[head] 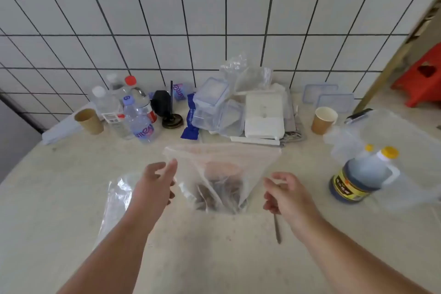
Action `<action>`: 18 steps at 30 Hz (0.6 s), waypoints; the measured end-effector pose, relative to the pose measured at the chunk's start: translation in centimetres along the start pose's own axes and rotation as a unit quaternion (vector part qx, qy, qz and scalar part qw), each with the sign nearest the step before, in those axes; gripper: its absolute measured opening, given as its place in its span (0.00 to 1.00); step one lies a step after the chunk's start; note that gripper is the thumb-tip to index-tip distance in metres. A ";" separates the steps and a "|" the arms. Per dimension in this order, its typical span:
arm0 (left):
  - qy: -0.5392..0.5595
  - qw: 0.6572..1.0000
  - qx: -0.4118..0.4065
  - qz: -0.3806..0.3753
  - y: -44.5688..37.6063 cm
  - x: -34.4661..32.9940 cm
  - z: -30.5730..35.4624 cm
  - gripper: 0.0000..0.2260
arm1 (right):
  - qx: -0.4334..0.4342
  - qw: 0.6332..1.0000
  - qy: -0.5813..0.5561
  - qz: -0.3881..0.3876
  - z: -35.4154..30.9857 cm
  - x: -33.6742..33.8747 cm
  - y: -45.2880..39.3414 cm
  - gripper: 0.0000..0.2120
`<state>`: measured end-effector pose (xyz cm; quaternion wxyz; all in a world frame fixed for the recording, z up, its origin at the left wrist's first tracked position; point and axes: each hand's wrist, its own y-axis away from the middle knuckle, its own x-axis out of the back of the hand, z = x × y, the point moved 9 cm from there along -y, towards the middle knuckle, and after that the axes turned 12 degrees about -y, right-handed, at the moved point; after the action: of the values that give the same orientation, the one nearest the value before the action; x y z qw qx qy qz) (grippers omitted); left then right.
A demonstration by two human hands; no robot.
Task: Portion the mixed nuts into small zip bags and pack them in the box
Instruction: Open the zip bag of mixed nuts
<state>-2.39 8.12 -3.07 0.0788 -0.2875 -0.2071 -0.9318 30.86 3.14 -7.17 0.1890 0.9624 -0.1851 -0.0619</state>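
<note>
Nut bag: large clear bag standing at the middle of the surface, mouth up, dark nuts low inside.
Left hand: fingers loosely spread at the bag's left top corner; contact unclear through blur.
Right hand: fingers curled just right of the bag, apparently grasping nothing.
Spill risk: unsupported, the bag could slump and shed nuts.
Nearby hazard: dark bottle at right could be knocked.

Home kitchen: white tiled wall, soy sauce jug, water bottles, food containers on counter.
</note>
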 end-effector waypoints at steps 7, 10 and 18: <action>0.000 0.999 0.033 0.005 -3.9 -0.6 3.6 0.19 | -0.003 0.994 -0.080 0.074 -4.5 -1.2 -3.5 0.16; -0.018 0.999 0.037 0.000 -4.9 -1.3 3.3 0.13 | -0.006 0.995 -0.064 0.070 -4.4 -1.7 -4.2 0.16; -0.033 0.999 -0.015 0.003 -5.7 -3.4 0.3 0.10 | 0.057 0.998 0.016 0.034 -1.4 -2.8 -5.3 0.10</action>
<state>-0.94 13.49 -6.73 0.0700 -0.3198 -0.1948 -0.9246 30.28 9.19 -7.79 0.1387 0.9656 -0.2181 -0.0295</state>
